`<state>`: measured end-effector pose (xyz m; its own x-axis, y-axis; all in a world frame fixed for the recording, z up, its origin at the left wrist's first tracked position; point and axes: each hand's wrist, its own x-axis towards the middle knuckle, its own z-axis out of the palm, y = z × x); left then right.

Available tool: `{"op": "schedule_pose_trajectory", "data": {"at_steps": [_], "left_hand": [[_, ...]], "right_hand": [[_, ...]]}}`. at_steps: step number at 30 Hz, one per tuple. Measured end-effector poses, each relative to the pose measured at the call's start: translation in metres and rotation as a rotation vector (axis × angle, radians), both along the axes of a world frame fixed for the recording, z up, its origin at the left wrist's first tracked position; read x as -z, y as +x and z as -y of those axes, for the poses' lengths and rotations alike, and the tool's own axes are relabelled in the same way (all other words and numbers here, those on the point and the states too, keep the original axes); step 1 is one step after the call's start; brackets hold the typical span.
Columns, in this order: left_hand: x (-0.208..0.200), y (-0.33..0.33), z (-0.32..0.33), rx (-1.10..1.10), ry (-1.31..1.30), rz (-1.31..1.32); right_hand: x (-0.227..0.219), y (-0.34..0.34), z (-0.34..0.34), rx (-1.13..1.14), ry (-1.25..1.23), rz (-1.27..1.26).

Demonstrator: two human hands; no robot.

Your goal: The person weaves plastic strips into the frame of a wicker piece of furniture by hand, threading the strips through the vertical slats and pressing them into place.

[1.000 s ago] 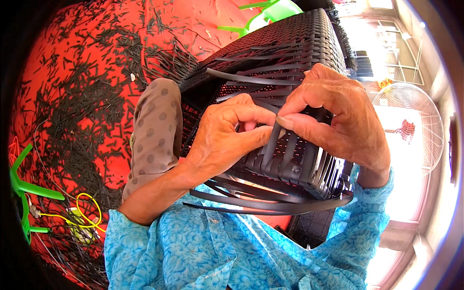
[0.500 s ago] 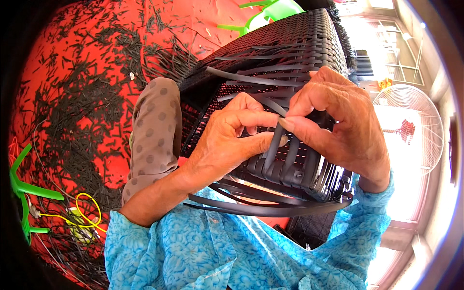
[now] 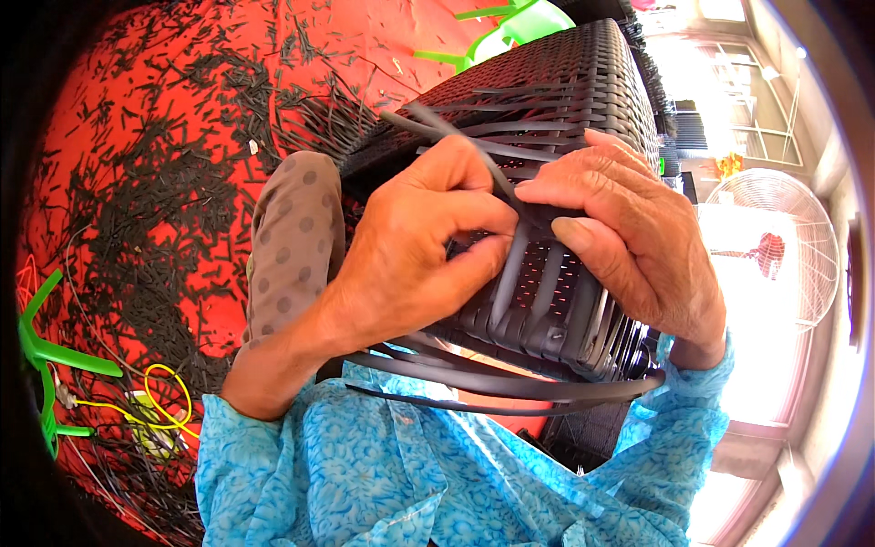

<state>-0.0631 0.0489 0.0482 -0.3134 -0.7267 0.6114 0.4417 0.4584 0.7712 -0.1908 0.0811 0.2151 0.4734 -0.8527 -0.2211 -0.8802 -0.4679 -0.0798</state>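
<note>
The black woven basket (image 3: 556, 137) lies tipped on its side against the person's lap, above a red floor (image 3: 137, 137) littered with dark strip offcuts (image 3: 137, 246). The left hand (image 3: 410, 255) is pinched shut on a flat black weaving strip (image 3: 510, 273) at the unfinished edge; the right hand (image 3: 629, 246) presses fingers closed over the neighbouring strips. The strips look springy, smooth and light, probably best gripped close to the weave. The basket seems stiff but not heavy.
</note>
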Motion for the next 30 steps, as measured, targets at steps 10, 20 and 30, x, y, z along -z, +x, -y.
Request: {"op": "schedule_pose_trajectory", "data": {"at_steps": [10,20,30], "left_hand": [[0.024,-0.006,0.011,-0.592,-0.688,0.216],[0.078,0.001,0.024,-0.487,-0.656,0.465],[0.062,0.039,0.034,-0.342,-0.293,0.534]], "right_hand": [[-0.003,-0.014,-0.003,0.139,-0.074,0.234],[0.006,-0.028,-0.036,0.092,-0.162,0.172],[-0.008,-0.053,-0.085,0.293,-0.472,0.266]]}}
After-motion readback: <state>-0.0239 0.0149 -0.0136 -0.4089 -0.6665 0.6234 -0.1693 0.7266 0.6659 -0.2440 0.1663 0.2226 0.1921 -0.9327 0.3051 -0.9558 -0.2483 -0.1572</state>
